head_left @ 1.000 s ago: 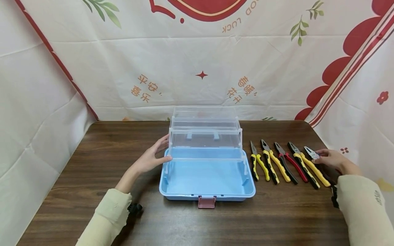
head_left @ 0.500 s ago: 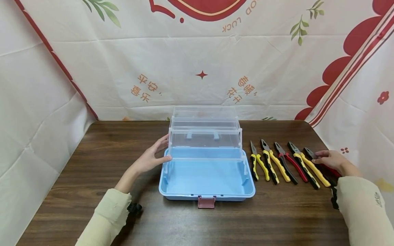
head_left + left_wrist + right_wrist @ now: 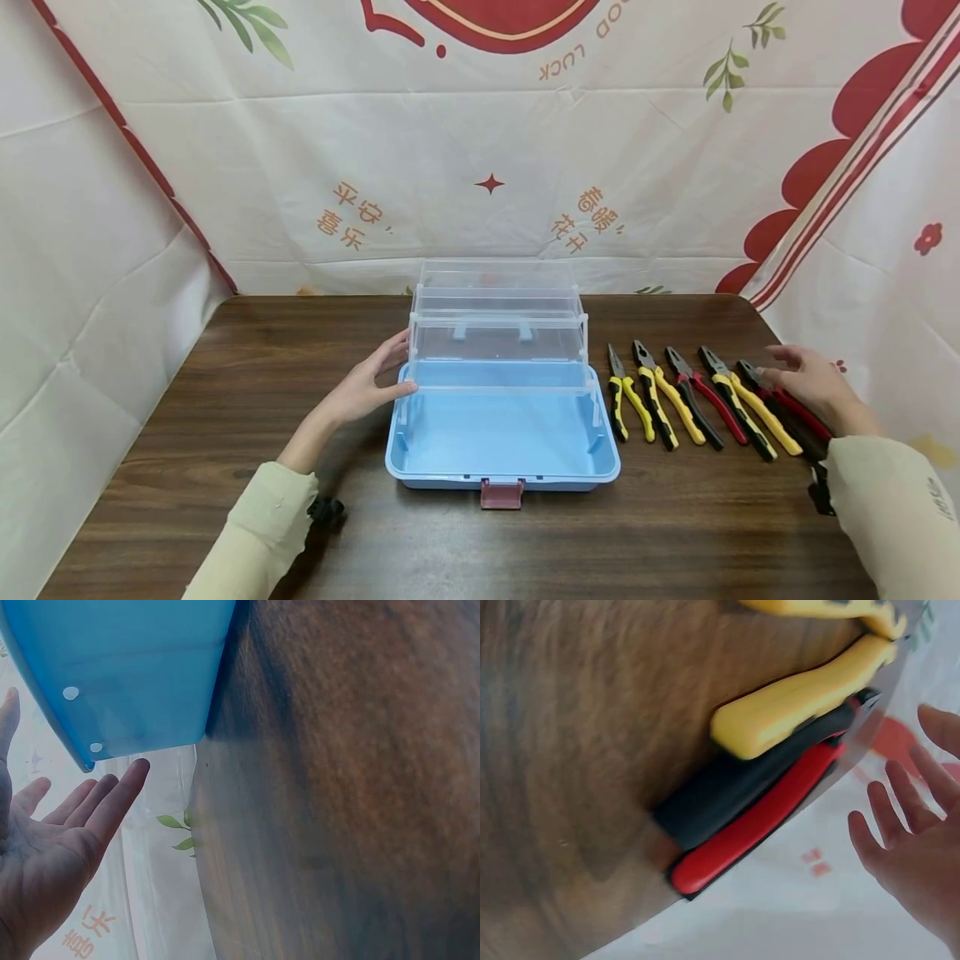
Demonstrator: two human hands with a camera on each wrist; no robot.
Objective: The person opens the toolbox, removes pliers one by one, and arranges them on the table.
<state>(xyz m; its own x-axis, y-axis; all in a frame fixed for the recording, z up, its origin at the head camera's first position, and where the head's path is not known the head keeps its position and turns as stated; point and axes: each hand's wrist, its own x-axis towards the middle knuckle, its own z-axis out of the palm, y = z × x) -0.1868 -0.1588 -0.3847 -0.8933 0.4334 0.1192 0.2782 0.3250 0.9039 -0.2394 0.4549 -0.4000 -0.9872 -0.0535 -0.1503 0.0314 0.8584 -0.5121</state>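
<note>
The blue toolbox [image 3: 495, 433] stands open mid-table, with clear tiers [image 3: 498, 337] raised at its back and a mauve latch [image 3: 502, 495] in front. My left hand [image 3: 366, 389] is at its left side, thumb at the rim and fingers extended; in the left wrist view the fingers lie by the box's end wall. On the right, my right hand [image 3: 816, 385] hovers over red-and-black pliers [image 3: 808, 415], fingers loosely spread and holding nothing. The right wrist view shows that hand apart from the red handle [image 3: 757, 821].
Left of those pliers lie several more in a row: yellow-and-black pliers [image 3: 757, 412], red-and-black pliers [image 3: 716, 404], another yellow-and-black pair [image 3: 678, 404] and needle-nose pliers [image 3: 618, 408]. A printed cloth [image 3: 450, 142] hangs behind the brown table [image 3: 420, 550].
My right hand has let go of the rightmost pliers and risen off them, fingers spreading. Those pliers, whose head caught the light a second ago, now lie on the table. The left hand has stayed put.
</note>
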